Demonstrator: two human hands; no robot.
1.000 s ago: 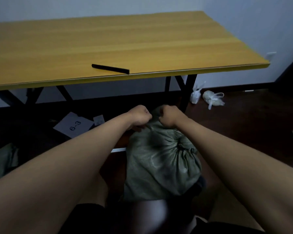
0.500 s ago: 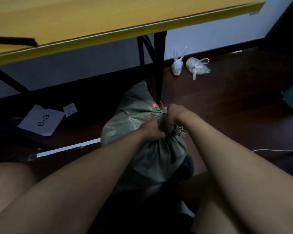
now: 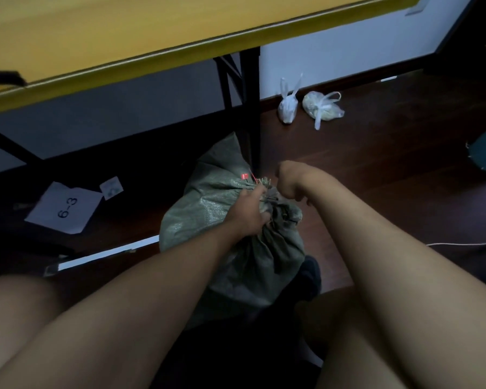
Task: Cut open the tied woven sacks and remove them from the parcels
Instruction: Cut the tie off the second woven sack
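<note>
**Hands at the tied neck of a green sack**

At the centre of the frame, a person's left hand [image 3: 249, 213] grips the bunched neck of a green woven sack [image 3: 208, 217], fingers curled into the gathered cloth. The right hand [image 3: 288, 182], just beside it to the right, is bent at the wrist with fingers curled towards the frayed end of the knot [image 3: 265, 189]; whether it actually holds the fibres cannot be told from this angle. A small red mark [image 3: 245, 176] shows on the sack just above the knot. The sack sits on the dark wooden floor [image 3: 390, 169] between the person's bare knees, in front of a black table leg [image 3: 251, 102]. A yellow tabletop [image 3: 152, 32] fills the upper part of the frame. At left lies a white sheet marked "6-3" [image 3: 63, 207], with a smaller slip [image 3: 111, 188] beside it. Two tied white plastic bags [image 3: 309, 105] rest against the wall at upper right.
</note>
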